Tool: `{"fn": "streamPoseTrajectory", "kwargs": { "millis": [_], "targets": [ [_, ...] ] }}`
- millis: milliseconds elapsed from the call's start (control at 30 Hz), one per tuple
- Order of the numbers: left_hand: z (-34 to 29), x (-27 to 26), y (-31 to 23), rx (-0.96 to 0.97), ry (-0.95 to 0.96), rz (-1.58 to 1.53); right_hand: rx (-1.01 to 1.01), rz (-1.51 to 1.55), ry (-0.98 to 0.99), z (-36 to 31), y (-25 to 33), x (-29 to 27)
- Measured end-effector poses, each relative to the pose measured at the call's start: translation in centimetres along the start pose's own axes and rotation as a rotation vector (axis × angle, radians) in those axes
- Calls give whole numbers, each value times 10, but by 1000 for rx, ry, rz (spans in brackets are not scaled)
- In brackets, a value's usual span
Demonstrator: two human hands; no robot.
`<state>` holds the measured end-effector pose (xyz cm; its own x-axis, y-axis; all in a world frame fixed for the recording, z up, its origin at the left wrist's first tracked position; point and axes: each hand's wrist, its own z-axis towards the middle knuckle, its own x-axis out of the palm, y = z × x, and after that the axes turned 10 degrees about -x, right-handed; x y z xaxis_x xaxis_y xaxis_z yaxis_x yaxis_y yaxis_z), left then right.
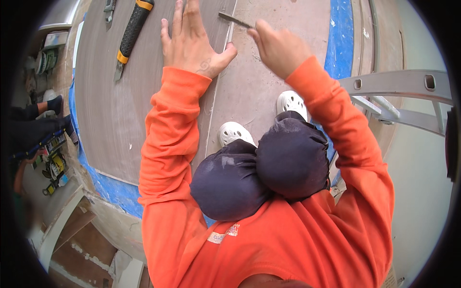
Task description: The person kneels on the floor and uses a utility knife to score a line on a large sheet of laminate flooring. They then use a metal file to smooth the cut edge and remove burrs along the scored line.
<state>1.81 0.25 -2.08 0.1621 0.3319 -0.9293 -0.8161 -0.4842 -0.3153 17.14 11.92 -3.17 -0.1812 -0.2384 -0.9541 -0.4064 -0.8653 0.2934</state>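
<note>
My left hand (194, 45) lies flat with fingers spread on a large grey-brown panel (115, 129), its thumb reaching toward the panel's right edge. In a closed grip, my right hand (278, 45) holds a narrow, flat, dark metal blade (234, 19); its exact kind is unclear. The blade points left, over the panel edge, where thin pale shavings or strands show. Left of my left hand, a utility knife (132, 36) with a black and yellow handle rests on the panel. Part of another metal tool (109, 10) shows at the top edge.
Blue sheeting (340, 43) borders the work surface at right and lower left. An aluminium ladder (398, 86) juts in from the right. My white clogs (234, 133) stand on the dusty pinkish surface (288, 72). Another person's dark-clothed legs (36, 132) and assorted tools (55, 165) are at far left.
</note>
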Motion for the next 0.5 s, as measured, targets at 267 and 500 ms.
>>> {"fn": "streamPoseTrajectory", "kwargs": {
  "millis": [267,500],
  "targets": [
    [0,-2,-2,0,13,24,0,95,-64,-3,7,0],
    [5,-2,-4,29,22,60,-211,100,-329,41,-39,23]
  ]
}}
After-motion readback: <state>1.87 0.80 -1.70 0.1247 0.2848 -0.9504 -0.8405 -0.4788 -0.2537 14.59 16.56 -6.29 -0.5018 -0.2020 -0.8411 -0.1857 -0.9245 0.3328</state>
